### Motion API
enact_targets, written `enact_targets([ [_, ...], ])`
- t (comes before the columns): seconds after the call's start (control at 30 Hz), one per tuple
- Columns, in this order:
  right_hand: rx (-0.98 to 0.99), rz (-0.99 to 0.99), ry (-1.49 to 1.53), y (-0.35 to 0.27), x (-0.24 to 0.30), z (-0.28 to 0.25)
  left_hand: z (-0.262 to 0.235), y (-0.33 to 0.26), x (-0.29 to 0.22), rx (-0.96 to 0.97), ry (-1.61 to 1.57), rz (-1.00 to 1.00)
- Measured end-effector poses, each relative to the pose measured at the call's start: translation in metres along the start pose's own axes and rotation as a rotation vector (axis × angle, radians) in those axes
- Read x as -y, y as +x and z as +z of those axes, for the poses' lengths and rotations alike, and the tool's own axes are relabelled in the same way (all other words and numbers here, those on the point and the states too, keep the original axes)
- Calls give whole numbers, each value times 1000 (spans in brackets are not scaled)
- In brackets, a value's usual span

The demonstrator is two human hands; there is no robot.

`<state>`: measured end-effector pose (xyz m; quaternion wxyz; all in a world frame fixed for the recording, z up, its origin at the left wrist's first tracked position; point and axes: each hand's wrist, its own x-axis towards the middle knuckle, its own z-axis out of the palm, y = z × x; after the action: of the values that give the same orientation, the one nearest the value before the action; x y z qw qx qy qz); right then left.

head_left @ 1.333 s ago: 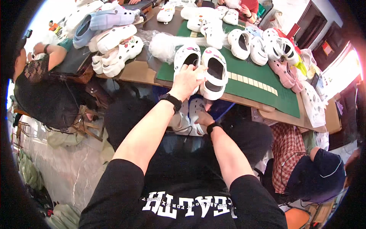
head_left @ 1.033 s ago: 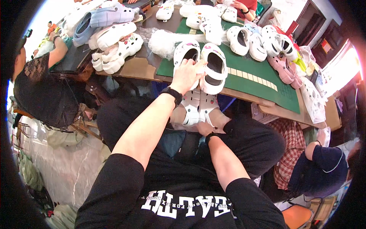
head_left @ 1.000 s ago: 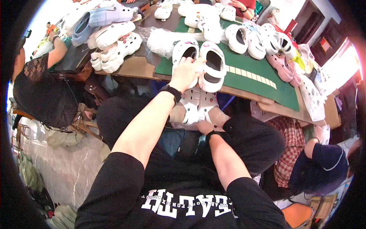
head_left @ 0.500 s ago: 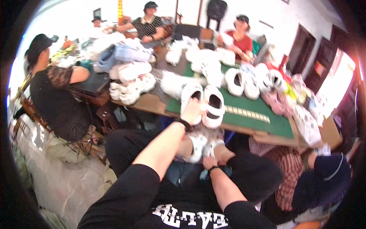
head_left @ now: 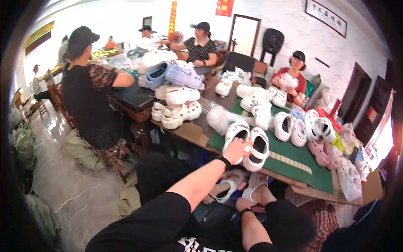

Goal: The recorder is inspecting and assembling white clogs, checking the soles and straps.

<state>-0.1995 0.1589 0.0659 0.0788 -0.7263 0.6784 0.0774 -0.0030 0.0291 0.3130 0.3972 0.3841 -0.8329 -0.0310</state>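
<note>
The table [head_left: 215, 100] carries a green mat [head_left: 323, 178], likely protecting its top. White clogs [head_left: 257, 133] stand paired at the mat's near edge, within reach. The left hand [head_left: 237, 151] grips their rear, apparently steadying them. The lowered right hand [head_left: 243, 205] is near a worn clog [head_left: 257, 181]; its finger closure cannot be determined.

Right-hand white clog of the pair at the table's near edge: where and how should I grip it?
I'd pinch the right-hand white clog by its heel rim, coming from the near right, thumb inside. Its heel points toward the wearer, its opening faces up, and the left hand crowds its left side.
</note>
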Motion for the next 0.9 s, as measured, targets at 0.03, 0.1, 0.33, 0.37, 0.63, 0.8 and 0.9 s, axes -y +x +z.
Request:
enact_targets([
  [0.03,13,3,28,-7,2,4,5,-1,-4,-11,13,16],
  [0.1,-35,-42,99,-6,13,8,2,-5,-7,-35,36,5],
  [0.33,-354,-27,520,55,4,-13,4,-4,-7,-1,38,-3],
  [0.37,-248,43,590,64,10,-19,5,-5,4,-14,33,38],
  [0.63,-355,36,986,71,28,-85,-13,2,-5,5,36,1],
  [0.8,-366,49,973,83,9,-84,-12,-1,-14,15,60,-14],
  [0.9,-368,114,1002,93,16,-81,-15,-1,-15,-9,82,-2],
])
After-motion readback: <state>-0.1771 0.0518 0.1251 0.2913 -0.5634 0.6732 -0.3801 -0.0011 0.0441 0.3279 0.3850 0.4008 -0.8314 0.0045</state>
